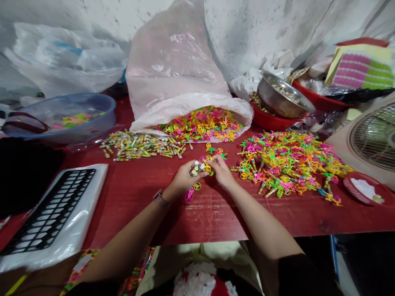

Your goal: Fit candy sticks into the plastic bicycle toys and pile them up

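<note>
My left hand [181, 180], with a watch on its wrist, is closed round several small patterned tubes [195, 168] with whitish ends. My right hand [224, 174] pinches a yellow plastic piece with a ring shape [209, 167] against the ends of the tubes. Below the left hand, a pink ring piece [189, 195] lies on the red table [216, 218]. A few more coloured pieces lie just beyond the fingers. Left of them is a heap of loose patterned tubes [143, 146]. To the right spreads a large heap of tubes with coloured plastic pieces [286, 164].
A big whitish bag [182, 61] opens toward me, full of coloured pieces [200, 123]. A blue basin [77, 123] stands at left, above a black rack [55, 209] on plastic. At right are a steel bowl [277, 100], a fan [376, 131] and a small red basket [358, 191].
</note>
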`<state>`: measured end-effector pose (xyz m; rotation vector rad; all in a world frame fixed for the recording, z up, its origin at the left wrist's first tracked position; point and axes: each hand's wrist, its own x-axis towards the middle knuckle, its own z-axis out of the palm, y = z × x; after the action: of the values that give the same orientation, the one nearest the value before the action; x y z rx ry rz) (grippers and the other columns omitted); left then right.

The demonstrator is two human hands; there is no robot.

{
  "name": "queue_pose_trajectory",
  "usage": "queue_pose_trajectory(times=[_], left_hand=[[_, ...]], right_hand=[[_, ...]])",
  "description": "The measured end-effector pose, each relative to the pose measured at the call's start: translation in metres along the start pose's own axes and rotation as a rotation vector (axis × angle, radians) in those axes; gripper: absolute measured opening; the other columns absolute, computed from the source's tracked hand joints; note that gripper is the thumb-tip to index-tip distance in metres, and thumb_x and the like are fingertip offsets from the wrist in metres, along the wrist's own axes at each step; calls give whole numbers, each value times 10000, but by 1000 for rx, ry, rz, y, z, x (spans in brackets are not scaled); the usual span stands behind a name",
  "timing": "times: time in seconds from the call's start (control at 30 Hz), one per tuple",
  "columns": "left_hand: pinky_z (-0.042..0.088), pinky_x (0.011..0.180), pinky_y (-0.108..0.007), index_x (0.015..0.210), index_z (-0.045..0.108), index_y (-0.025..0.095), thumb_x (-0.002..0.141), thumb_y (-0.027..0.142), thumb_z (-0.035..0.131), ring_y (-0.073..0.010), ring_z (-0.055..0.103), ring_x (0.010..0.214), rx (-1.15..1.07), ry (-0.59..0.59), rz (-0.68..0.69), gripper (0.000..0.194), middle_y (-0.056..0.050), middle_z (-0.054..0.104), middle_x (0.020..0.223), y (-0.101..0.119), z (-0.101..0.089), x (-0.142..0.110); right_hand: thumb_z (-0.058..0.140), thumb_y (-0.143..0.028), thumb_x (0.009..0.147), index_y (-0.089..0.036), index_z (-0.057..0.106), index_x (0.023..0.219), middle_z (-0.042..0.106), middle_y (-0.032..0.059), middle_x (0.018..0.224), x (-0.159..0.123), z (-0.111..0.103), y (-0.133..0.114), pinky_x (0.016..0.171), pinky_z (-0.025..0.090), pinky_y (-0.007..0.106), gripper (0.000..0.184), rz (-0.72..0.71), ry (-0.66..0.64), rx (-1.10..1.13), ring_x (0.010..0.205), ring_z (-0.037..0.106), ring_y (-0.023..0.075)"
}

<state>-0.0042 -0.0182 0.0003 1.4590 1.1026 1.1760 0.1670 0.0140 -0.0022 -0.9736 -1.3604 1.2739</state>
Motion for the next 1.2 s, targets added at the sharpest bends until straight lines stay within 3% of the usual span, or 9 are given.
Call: queue_pose_trajectory(times=[0.13, 0.23, 0.33, 0.63, 0.83, 0.93, 1.07, 1.2], left_hand=[[416, 625, -220, 868, 646, 169, 748, 333, 873, -103, 512, 646, 39, 44, 56, 305, 34, 605, 732, -2, -6, -8], [426, 646, -219, 859, 655, 167, 742, 308, 875, -103, 525, 677, 30, 57, 83, 286, 24, 615, 775, 3, -12, -10], [448, 651, -229, 867, 664, 161, 726, 324, 884, -110, 542, 680, -45, 41, 13, 309, 12, 629, 785, 6, -16, -11], [471, 628, -240, 781, 639, 150, 607, 371, 946, -107, 538, 646, -285, 111, -129, 417, 18, 616, 720, 16, -9, -14], [472, 632, -239, 788, 640, 154, 609, 378, 944, -108, 541, 642, -267, 165, -124, 418, 11, 628, 725, 17, -4, -16], [473, 637, -241, 784, 628, 167, 653, 391, 921, -118, 549, 656, -204, 196, -58, 392, 7, 640, 734, 19, -4, -18], [462, 647, -244, 805, 643, 175, 744, 396, 865, -124, 546, 668, -47, 239, 38, 319, 10, 642, 730, 23, -5, -22], [459, 630, -253, 808, 656, 170, 734, 450, 861, -125, 558, 643, -111, 276, -20, 355, -2, 666, 730, 19, -4, -19]], right_hand=[[671, -484, 846, -246, 552, 829, 509, -37, 774, -4, 7, -2, 707, 390, 284, 266, -1, -5, -7, 735, 469, 159], [686, -453, 815, -238, 553, 800, 500, -47, 726, -5, 12, -3, 694, 382, 282, 253, 61, 48, 49, 690, 458, 148], [711, -436, 792, -236, 554, 792, 494, -52, 684, -7, 13, -6, 656, 373, 278, 253, 75, 64, 54, 654, 444, 145], [646, -438, 952, -240, 544, 961, 565, 4, 876, -27, 21, -19, 742, 452, 307, 223, -260, 120, -142, 786, 542, 165], [602, -409, 993, -251, 552, 1004, 585, 28, 917, -32, 21, -20, 795, 470, 346, 165, -327, 183, -265, 840, 561, 194], [594, -399, 997, -251, 554, 1038, 596, 45, 946, -34, 22, -20, 807, 469, 364, 158, -359, 173, -328, 850, 566, 203], [571, -419, 1015, -248, 536, 1046, 595, 44, 939, -33, 25, -21, 799, 465, 351, 177, -326, 255, -320, 862, 573, 203], [576, -463, 1007, -248, 518, 998, 556, 18, 886, -28, 26, -24, 758, 452, 322, 223, -253, 340, -217, 809, 542, 182]])
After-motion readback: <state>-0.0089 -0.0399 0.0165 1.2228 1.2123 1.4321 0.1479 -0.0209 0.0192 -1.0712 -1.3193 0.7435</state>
